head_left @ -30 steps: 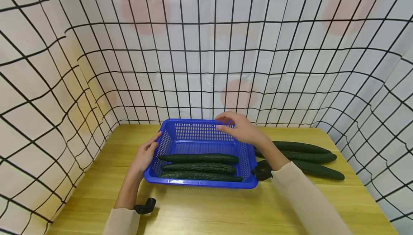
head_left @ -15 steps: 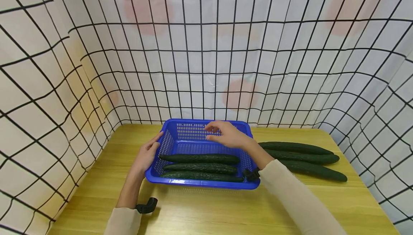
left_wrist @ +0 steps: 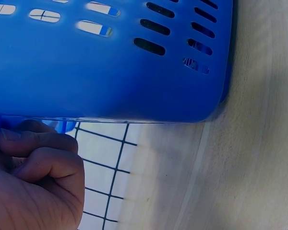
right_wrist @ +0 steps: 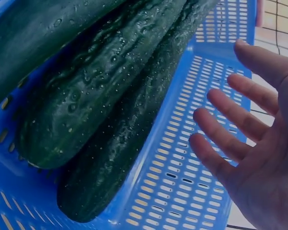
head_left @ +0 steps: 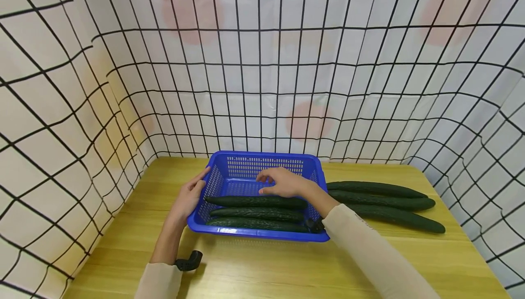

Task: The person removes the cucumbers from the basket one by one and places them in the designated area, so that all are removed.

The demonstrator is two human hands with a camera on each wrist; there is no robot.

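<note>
A blue plastic basket [head_left: 262, 231] with slotted walls stands on the table, three dark green cucumbers [head_left: 257, 213] lying side by side along its near half. At its left end my left hand [head_left: 188, 198] grips the rim; the left wrist view shows that hand's curled fingers [left_wrist: 53, 163] against the basket's edge. My right hand [head_left: 285, 183] hovers inside the basket, just beyond the farthest cucumber, fingers loosely bent and holding nothing. Seen from the right wrist, its spread fingers [right_wrist: 230, 124] are apart from the bumpy cucumbers [right_wrist: 101, 91].
Three more cucumbers [head_left: 389, 202] lie on the wooden table [head_left: 254, 271] right of the basket, partly hidden by the right arm. A white wall covering with a black grid [head_left: 303, 85] encloses the back and sides. Black wrist devices [head_left: 190, 260] sit on both wrists.
My right hand has moved left and down, from above the basket's back right rim to inside the basket. My left hand keeps its place on the left rim.
</note>
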